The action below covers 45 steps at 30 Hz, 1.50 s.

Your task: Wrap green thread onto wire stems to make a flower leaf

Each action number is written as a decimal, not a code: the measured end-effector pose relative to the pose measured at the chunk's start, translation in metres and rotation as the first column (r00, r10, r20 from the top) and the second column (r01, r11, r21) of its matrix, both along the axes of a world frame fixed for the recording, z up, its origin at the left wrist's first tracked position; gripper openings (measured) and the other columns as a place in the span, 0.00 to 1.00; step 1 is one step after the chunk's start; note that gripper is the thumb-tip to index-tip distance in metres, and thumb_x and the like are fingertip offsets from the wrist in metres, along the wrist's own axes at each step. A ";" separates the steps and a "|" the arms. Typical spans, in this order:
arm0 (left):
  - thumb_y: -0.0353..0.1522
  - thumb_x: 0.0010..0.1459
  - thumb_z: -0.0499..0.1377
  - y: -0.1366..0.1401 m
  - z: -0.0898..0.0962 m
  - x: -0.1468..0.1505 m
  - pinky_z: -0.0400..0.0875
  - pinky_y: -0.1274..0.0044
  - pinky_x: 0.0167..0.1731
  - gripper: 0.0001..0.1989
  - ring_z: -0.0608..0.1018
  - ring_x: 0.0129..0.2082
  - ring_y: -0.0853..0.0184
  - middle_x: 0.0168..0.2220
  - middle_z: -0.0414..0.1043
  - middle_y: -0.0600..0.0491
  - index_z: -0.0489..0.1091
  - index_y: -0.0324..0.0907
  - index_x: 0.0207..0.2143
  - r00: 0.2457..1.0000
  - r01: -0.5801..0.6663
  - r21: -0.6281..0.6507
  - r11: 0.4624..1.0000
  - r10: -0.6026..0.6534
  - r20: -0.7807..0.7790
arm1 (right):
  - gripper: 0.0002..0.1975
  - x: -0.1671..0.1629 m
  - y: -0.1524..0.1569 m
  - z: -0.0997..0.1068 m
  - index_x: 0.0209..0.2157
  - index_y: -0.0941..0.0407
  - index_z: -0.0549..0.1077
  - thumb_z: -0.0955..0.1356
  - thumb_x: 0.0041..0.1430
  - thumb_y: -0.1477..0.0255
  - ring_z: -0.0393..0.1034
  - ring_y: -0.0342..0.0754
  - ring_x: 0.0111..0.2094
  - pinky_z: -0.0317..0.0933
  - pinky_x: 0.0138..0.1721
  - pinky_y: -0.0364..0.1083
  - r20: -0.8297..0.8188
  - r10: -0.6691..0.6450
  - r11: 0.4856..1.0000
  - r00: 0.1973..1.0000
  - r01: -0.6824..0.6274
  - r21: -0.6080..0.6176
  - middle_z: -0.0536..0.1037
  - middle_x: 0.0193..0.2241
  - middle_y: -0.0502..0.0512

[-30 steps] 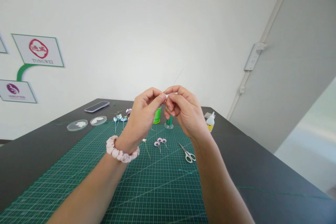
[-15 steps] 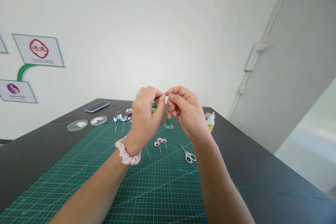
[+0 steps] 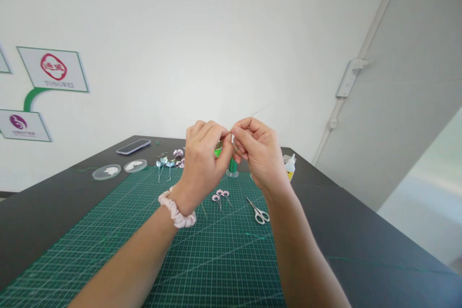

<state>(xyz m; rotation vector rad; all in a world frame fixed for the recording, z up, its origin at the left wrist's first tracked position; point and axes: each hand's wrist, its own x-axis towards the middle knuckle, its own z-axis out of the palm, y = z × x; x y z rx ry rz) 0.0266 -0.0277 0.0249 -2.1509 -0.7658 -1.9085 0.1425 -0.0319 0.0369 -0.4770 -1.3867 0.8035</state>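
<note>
My left hand (image 3: 207, 154) and my right hand (image 3: 258, 151) meet above the far part of the mat, thumbs and forefingers pinched together. A thin wire (image 3: 262, 108) sticks up to the right from behind my right fingers; both pinches close on it, though the held part is mostly hidden. Behind the hands stands a spool of green thread (image 3: 233, 165), partly covered. Below them lie several small pink petals on wire stems (image 3: 220, 195). White-handled scissors (image 3: 258, 211) rest near my right forearm.
A green cutting mat (image 3: 216, 260) covers much of the black table (image 3: 361, 231). To the left are blue wired petals (image 3: 170, 165), two clear dishes (image 3: 106, 172) with white pieces, and a phone (image 3: 133, 147). A glue bottle (image 3: 290, 167) stands right.
Both hands have shifted slightly to the right, still pinched together. The wire's free end has moved a little right and up.
</note>
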 end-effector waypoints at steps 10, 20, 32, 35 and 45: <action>0.31 0.57 0.52 0.001 0.010 0.000 0.66 0.74 0.33 0.15 0.69 0.27 0.68 0.22 0.63 0.53 0.67 0.41 0.18 0.568 0.814 -0.482 0.325 -0.624 0.537 | 0.07 0.007 -0.005 0.000 0.26 0.55 0.69 0.68 0.57 0.71 0.53 0.35 0.14 0.51 0.15 0.40 0.044 0.071 0.996 0.997 -0.073 0.050 0.68 0.17 0.43; 0.31 0.55 0.56 0.001 0.011 -0.003 0.70 0.74 0.32 0.13 0.70 0.25 0.69 0.22 0.63 0.53 0.67 0.40 0.18 0.428 0.869 -0.491 0.054 -0.579 0.694 | 0.06 0.010 -0.005 -0.001 0.26 0.54 0.69 0.69 0.56 0.71 0.55 0.36 0.15 0.53 0.16 0.40 0.078 0.091 0.993 0.993 -0.097 0.067 0.69 0.18 0.44; 0.31 0.54 0.58 0.001 0.009 0.000 0.68 0.75 0.30 0.11 0.70 0.26 0.70 0.23 0.65 0.54 0.67 0.41 0.20 0.505 0.855 -0.461 0.238 -0.582 0.637 | 0.05 0.007 -0.003 0.000 0.27 0.55 0.69 0.64 0.55 0.76 0.56 0.38 0.15 0.57 0.19 0.41 0.023 0.114 0.993 0.993 -0.114 0.009 0.63 0.13 0.41; 0.31 0.53 0.58 0.001 0.009 0.002 0.66 0.77 0.29 0.10 0.68 0.26 0.71 0.22 0.64 0.55 0.67 0.41 0.19 0.572 0.820 -0.438 0.368 -0.559 0.601 | 0.05 0.006 -0.002 -0.001 0.29 0.55 0.69 0.63 0.55 0.77 0.57 0.38 0.15 0.57 0.19 0.41 0.025 0.103 0.995 0.994 -0.102 -0.010 0.63 0.14 0.41; 0.31 0.57 0.57 0.001 0.005 0.001 0.63 0.77 0.29 0.08 0.68 0.27 0.70 0.25 0.67 0.55 0.68 0.42 0.24 0.821 0.549 -0.375 0.747 -0.397 0.411 | 0.03 0.003 -0.002 0.001 0.28 0.54 0.68 0.65 0.55 0.76 0.56 0.37 0.15 0.57 0.19 0.41 0.017 0.102 0.995 0.995 -0.102 -0.017 0.63 0.14 0.41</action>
